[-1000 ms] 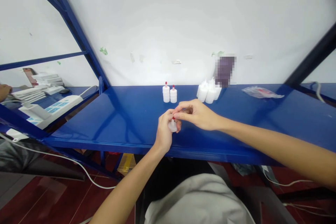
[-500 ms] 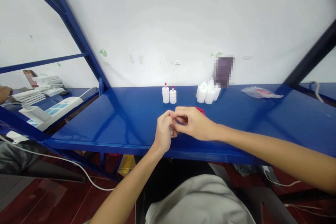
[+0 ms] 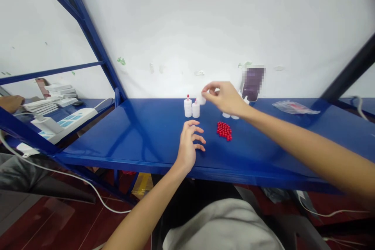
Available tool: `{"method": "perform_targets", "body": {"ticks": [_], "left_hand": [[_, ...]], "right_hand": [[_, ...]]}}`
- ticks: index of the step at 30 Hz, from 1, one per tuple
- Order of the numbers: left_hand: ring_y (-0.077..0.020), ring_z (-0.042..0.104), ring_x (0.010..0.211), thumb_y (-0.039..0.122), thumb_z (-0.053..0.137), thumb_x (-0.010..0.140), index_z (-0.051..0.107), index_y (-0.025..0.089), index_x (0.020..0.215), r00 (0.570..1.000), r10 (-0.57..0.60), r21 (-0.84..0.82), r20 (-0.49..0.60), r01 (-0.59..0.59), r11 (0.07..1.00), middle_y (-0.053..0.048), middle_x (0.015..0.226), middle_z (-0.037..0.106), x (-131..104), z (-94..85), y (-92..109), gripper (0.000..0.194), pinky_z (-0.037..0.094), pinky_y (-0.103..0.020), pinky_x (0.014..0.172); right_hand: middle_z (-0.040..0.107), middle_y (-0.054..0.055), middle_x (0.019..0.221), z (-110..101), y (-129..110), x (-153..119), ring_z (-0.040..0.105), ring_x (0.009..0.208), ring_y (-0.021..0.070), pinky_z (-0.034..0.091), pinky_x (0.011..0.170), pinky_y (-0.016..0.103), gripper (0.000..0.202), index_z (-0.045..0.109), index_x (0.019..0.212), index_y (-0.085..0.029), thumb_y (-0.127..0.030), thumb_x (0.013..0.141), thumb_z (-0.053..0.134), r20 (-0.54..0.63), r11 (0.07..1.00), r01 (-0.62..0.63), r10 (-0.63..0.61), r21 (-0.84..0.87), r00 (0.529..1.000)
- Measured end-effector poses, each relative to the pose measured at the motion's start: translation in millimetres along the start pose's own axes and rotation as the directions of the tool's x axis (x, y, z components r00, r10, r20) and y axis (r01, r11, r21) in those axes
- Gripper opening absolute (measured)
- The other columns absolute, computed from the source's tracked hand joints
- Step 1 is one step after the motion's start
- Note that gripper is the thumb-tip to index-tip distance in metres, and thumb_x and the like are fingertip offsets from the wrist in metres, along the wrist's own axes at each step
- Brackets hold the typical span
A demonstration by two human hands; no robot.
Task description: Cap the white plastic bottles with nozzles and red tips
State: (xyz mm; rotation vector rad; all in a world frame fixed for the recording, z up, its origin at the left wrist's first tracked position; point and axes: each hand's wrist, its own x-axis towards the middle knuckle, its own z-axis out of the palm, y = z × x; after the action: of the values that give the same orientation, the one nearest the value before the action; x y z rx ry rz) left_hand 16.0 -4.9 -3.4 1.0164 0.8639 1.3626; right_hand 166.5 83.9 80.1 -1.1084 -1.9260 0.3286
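My right hand (image 3: pixel 221 95) pinches a small white bottle (image 3: pixel 201 99), blurred, above the table just right of two standing bottles. Those are a white bottle with a red tip (image 3: pixel 188 108) and a second white bottle (image 3: pixel 195 110) close beside it. Over the blue table (image 3: pixel 146 136), my left hand (image 3: pixel 190 142) is open with its fingers apart, holding nothing. Several small red caps (image 3: pixel 224 131) lie in a cluster to its right. White bottles (image 3: pixel 234 116) behind my right wrist are partly hidden.
A phone (image 3: pixel 253 83) leans on the wall at the back. A clear plastic bag (image 3: pixel 295 107) lies on the right. Blue frame posts (image 3: pixel 88 31) flank the table. Left of it are a power strip (image 3: pixel 72 122), stacked white boxes (image 3: pixel 41 106) and part of another person's hand (image 3: pixel 11 103).
My hands have come apart. The right one has moved up and back with a white bottle, uncovering the red caps, while the left has opened.
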Motion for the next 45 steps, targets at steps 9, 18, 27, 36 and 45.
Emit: {"method": "perform_targets", "body": {"ticks": [9,18,27,36,45], "left_hand": [[-0.0093,0.051,0.057,0.03,0.047,0.085,0.057,0.016,0.082,0.994,-0.015,0.177,0.112,-0.005,0.984,0.0,0.072,0.054,3.2,-0.8,-4.2,0.016,0.038,-0.019,0.049],[-0.0127,0.058,0.077,0.033,0.045,0.098,0.065,0.017,0.094,0.828,-0.109,0.527,0.549,-0.243,0.814,-0.003,0.086,0.066,-5.9,-7.8,14.4,0.026,0.045,-0.024,0.071],[-0.0136,0.063,0.087,0.026,0.042,0.103,0.067,0.019,0.098,0.607,-0.143,0.574,0.782,-0.61,0.547,-0.002,0.095,0.073,1.0,-34.7,42.0,0.026,0.044,-0.026,0.083],[-0.0116,0.04,0.061,0.028,0.044,0.099,0.045,0.017,0.064,0.798,0.186,0.704,0.574,-0.596,0.385,0.002,0.062,0.046,11.5,-50.7,34.2,0.037,0.032,-0.028,0.064],[-0.0116,0.031,0.057,0.033,0.049,0.095,0.043,0.018,0.059,0.88,0.419,0.362,0.224,-0.474,0.803,0.002,0.06,0.034,22.9,-56.3,27.6,0.039,0.026,-0.029,0.056]], "right_hand": [[0.069,0.007,0.079,25.9,37.4,57.3,0.058,0.071,0.0171,0.042,0.068,0.031,0.017,0.076,0.086,-0.014,-0.023,0.08,0.063,0.036,0.974,-0.075,0.085,-0.212,0.996],[0.073,0.01,0.09,3.5,34.6,45.5,0.063,0.079,0.0208,0.046,0.073,0.034,0.027,0.076,0.097,-0.016,-0.033,0.086,0.058,0.107,0.946,-0.026,0.064,-0.324,0.992],[0.073,0.012,0.101,-71.0,57.2,7.2,0.066,0.089,0.0299,0.047,0.067,0.038,0.038,0.073,0.109,-0.019,-0.044,0.087,0.055,0.243,0.627,0.017,0.277,-0.779,0.93],[0.075,0.012,0.101,-51.1,70.8,13.3,0.068,0.091,0.0267,0.05,0.072,0.035,0.026,0.074,0.097,-0.015,-0.031,0.086,0.056,0.304,0.756,0.026,0.231,-0.654,0.924],[0.074,0.007,0.083,-14.6,48.6,9.5,0.065,0.074,0.0179,0.048,0.066,0.029,0.015,0.071,0.08,-0.015,-0.02,0.081,0.057,0.322,0.907,0.055,0.091,-0.418,0.942]]}}
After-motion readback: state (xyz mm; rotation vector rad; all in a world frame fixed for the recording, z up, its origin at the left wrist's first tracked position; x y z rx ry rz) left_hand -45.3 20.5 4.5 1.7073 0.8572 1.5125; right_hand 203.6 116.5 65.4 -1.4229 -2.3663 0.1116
